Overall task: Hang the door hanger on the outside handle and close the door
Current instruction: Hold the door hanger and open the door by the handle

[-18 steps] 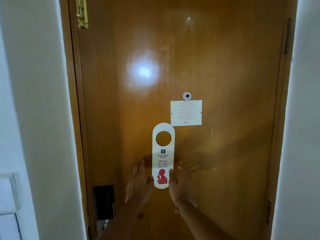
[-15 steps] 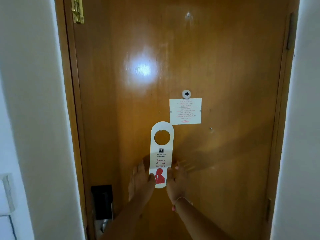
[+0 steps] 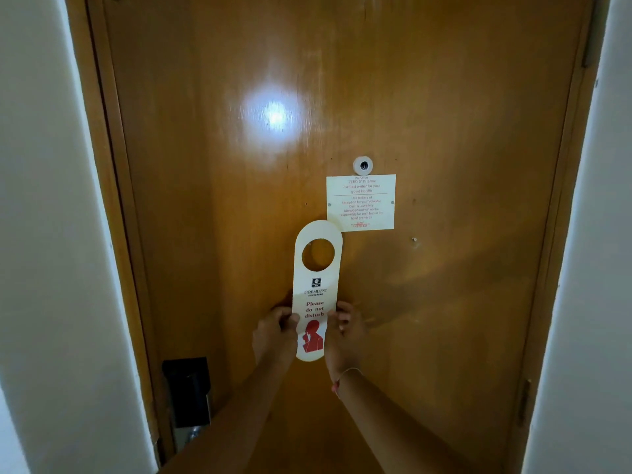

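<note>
I hold a cream door hanger [image 3: 316,295] upright in front of a shut wooden door [image 3: 427,97]. It has a round hole near its top and red "Please do not disturb" lettering over a red figure. My left hand [image 3: 275,333] pinches its left edge and my right hand [image 3: 343,331] pinches its right edge, both at the lower half. A black lock plate [image 3: 187,388] sits at the door's lower left, with a metal handle [image 3: 193,434] partly hidden behind my left forearm.
A peephole [image 3: 363,165] and a cream notice card [image 3: 360,202] are fixed on the door above the hanger. White walls [image 3: 44,234] flank the door frame [image 3: 113,165] on both sides. Hinges [image 3: 523,401] show on the right edge.
Both hands' fingers have curled in from flat and spread to a pinch on the hanger's edges. The view has shifted closer to the door and slightly down.
</note>
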